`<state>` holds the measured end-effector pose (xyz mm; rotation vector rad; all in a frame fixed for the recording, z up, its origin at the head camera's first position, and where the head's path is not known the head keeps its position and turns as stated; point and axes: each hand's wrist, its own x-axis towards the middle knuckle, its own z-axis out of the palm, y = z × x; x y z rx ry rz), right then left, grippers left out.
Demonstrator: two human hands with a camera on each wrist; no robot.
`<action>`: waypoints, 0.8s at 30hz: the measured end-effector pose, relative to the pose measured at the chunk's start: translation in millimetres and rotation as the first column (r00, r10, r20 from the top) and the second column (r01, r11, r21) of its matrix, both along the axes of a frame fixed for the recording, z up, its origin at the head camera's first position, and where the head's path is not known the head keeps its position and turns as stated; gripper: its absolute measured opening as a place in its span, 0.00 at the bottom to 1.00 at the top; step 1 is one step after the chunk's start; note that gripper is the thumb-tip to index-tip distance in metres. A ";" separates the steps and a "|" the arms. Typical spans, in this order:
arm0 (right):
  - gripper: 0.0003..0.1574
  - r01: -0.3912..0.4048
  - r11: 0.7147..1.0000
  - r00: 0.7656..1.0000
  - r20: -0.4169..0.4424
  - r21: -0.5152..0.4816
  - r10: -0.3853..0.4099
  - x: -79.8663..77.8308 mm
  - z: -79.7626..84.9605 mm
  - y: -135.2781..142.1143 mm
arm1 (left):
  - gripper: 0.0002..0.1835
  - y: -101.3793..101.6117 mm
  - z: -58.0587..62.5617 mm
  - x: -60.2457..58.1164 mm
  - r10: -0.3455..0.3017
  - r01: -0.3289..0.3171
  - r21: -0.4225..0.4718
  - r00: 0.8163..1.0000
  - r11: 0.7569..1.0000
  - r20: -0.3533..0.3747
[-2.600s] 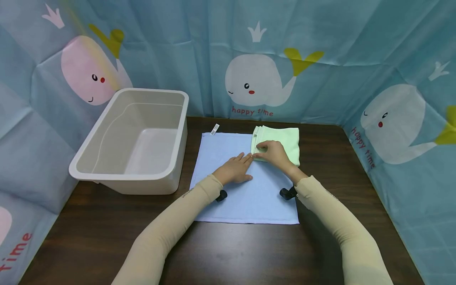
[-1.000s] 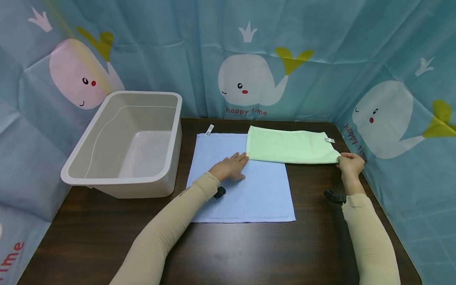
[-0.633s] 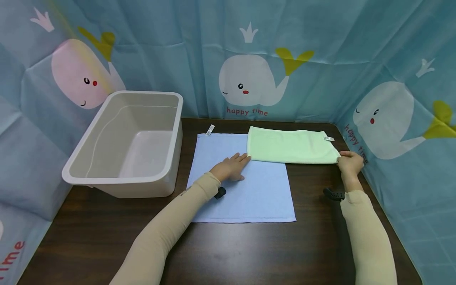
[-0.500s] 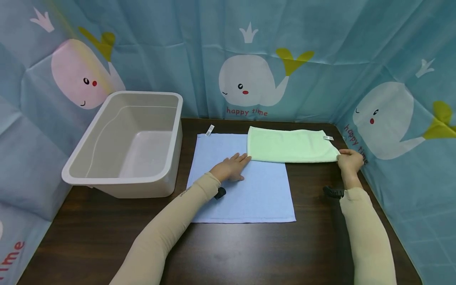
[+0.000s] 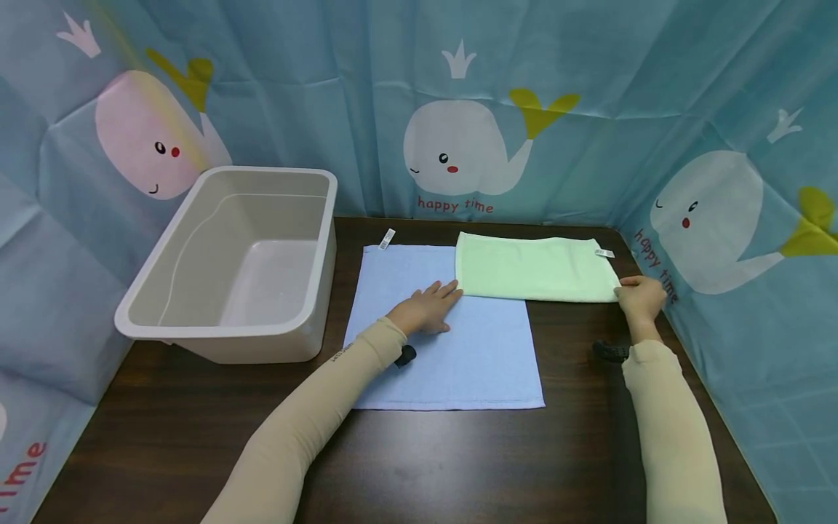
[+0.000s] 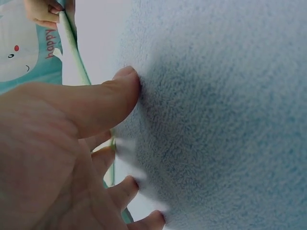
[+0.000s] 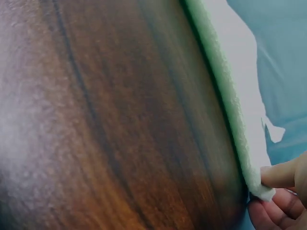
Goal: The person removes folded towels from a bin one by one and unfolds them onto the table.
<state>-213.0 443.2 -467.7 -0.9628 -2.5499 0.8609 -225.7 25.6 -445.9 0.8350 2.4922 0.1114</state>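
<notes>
A light green towel (image 5: 533, 268), folded into a long strip, lies at the back with its left end over a flat blue towel (image 5: 452, 356). My right hand (image 5: 640, 300) pinches the strip's near right corner between thumb and fingers, as the right wrist view also shows. A white tag (image 5: 604, 253) sticks out at that end. My left hand (image 5: 427, 308) rests spread on the blue towel, its fingertips right at the green towel's near left corner. In the left wrist view the thumb (image 6: 110, 100) and fingertips touch the blue terry cloth.
A grey plastic tub (image 5: 308, 320) stands on the left of the dark wooden table (image 5: 445, 466). Blue curtains with printed whales (image 5: 465, 149) hang behind and on both sides. Another white tag (image 5: 386, 239) pokes from the blue towel's back edge.
The right hand has drawn the green towel's corner out to the right, so a small folded square became a long strip. It shifted slightly left lately. The left hand stayed put.
</notes>
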 end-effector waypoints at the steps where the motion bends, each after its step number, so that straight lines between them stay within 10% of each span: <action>1: 0.19 0.010 1.000 1.000 -0.004 -0.016 -0.011 0.0 0.2 0.5 | 0.43 -0.1 -0.2 0.0 0.002 -0.002 -0.002 1.000 1.000 0.002; 24: 0.27 0.039 0.973 0.996 -0.067 -0.229 -0.056 -23.8 10.6 3.5 | 0.42 1.7 1.7 0.5 0.004 -0.004 -0.023 1.000 1.000 0.009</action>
